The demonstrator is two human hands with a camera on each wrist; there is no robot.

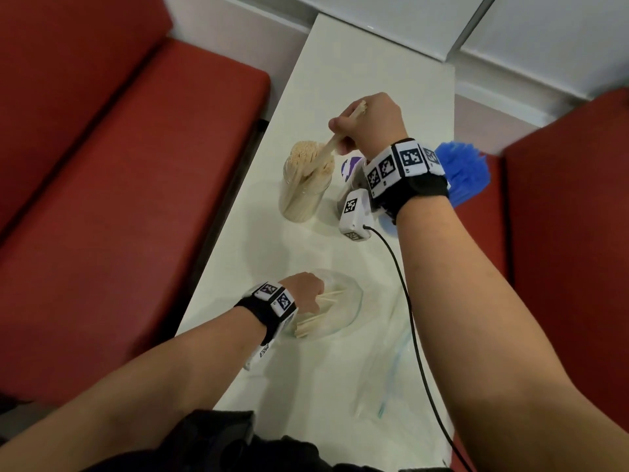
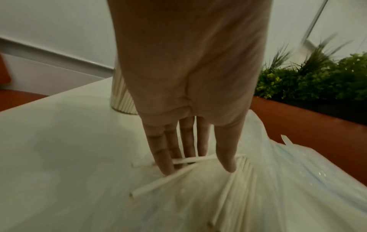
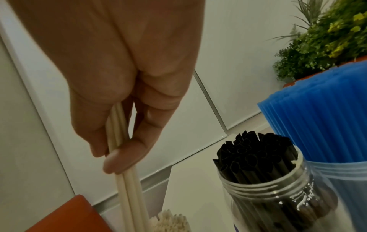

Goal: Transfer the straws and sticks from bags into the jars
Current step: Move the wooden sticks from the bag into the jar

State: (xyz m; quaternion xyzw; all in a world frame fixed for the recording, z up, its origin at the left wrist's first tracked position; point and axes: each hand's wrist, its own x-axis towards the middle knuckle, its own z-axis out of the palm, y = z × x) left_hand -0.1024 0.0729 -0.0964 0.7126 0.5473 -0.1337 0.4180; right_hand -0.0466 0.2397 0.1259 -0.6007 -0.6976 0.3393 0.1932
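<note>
Both forearms reach in from the bottom of the head view over a long white table that runs up toward twelve o'clock, with red upholstered bench seating along its nine o'clock side, another red seat at three o'clock, and pale wall panels beyond. Green plants sit in an orange planter behind the table. Near six o'clock a clear plastic bag lies flat on the table; the left hand has straight fingers pressed down among loose white paper sticks at its mouth. At twelve o'clock the right hand pinches a small bundle of white sticks between thumb and fingers, their lower ends at the top of a clear jar already packed with white sticks. Just beside it stands a jar of black straws, and past that blue straws rise from a bag.
</note>
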